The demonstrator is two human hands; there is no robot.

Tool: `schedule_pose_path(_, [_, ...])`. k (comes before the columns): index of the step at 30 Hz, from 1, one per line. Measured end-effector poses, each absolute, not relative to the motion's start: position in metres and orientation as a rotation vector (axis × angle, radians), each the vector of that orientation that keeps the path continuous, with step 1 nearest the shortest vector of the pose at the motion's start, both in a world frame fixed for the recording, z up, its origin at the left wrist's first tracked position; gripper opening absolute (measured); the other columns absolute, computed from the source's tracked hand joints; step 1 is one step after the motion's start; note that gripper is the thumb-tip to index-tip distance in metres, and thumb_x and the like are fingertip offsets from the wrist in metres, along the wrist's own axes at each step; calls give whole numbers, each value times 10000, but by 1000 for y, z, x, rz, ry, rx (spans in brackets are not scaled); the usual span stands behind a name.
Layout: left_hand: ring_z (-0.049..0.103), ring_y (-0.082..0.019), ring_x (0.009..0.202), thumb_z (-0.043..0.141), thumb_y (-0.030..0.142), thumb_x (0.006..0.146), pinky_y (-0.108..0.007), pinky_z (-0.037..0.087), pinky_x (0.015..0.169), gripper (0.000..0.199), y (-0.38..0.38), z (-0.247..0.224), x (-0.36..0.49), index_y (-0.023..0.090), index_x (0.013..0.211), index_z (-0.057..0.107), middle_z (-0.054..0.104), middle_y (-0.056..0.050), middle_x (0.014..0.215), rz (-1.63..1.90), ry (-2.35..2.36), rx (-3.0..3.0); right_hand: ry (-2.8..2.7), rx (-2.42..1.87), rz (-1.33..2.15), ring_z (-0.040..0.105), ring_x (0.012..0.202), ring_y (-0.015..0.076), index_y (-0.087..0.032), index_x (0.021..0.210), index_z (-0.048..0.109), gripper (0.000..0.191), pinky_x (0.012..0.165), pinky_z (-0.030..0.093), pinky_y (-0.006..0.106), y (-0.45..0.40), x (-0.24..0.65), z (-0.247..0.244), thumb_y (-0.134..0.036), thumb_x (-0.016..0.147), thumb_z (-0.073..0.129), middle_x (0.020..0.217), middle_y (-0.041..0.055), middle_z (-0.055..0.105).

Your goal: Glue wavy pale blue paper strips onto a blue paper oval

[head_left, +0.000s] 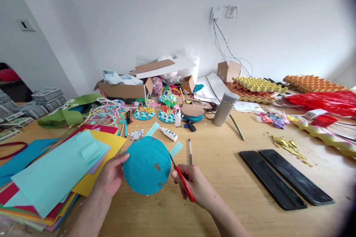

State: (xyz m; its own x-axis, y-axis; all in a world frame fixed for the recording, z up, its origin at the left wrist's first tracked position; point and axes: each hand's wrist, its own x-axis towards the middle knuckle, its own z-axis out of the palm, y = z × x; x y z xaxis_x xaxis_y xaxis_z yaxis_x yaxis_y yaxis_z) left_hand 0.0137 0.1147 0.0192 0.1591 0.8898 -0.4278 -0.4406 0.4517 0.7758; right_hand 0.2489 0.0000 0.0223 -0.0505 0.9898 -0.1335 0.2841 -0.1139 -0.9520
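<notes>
A round blue disc (147, 164) with a few brown bare patches is held above the table by my left hand (112, 172), whose fingers are closed on its left edge. My right hand (191, 183) grips red-handled scissors (185, 184), their tips at the disc's right edge. Behind the disc lie a white glue bottle (168, 133), a pen (190, 152) and pale green paper strips (176, 149). The far side of the disc and some of my left fingers are hidden.
Coloured paper sheets (58, 170) are stacked at left. Decorated discs (144, 113), a small bottle (178, 117) and a grey flask (225, 109) stand farther back. Two black trays (272, 179) lie at right, with egg cartons (258, 84) behind.
</notes>
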Motion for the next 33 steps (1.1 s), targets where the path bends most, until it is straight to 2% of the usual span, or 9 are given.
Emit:
schedule_pose_path(9, [686, -191, 659, 689, 50, 673, -294, 575, 602, 152, 114, 20, 14, 115, 805, 727, 750, -88, 788, 1018, 989, 532, -1407, -1492, 1249, 451, 388, 87, -188, 698, 500, 566, 386, 318, 190, 0, 248, 30, -732, 845, 446, 457, -41, 492])
schedule_pose_path(19, [674, -176, 634, 680, 43, 689, -290, 573, 583, 159, 116, 17, 14, 119, 821, 723, 748, -81, 783, 1034, 1003, 526, -1372, -1463, 1256, 451, 381, 80, -198, 679, 458, 566, 367, 320, 185, 0, 247, 25, -744, 829, 461, 474, -74, 404])
schedule_pose_path(33, [699, -202, 677, 716, 48, 647, -292, 574, 593, 185, 114, 19, 15, 125, 814, 733, 758, -84, 810, 1005, 964, 523, -1403, -1523, 1207, 475, 406, 94, -189, 704, 492, 570, 399, 329, 193, -1, 245, 29, -732, 859, 415, 472, -33, 506])
